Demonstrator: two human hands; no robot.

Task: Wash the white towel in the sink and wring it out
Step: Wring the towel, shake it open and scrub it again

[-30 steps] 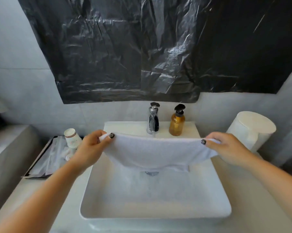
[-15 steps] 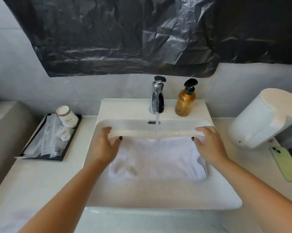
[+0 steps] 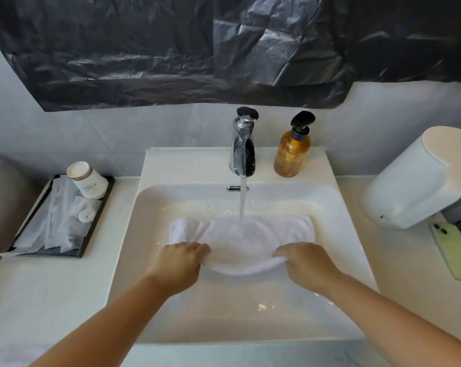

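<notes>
Both hands have slid to the white towel (image 3: 246, 235)'s near edge; left hand (image 3: 180, 263) and right hand (image 3: 307, 264) grip it. Their fingertips curl under, hidden from me.

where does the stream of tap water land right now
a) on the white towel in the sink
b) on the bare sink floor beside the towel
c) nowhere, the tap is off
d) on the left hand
a: the stream from the tap falls onto the middle of the white towel, between the left hand and right hand gripping its near edge.
</notes>
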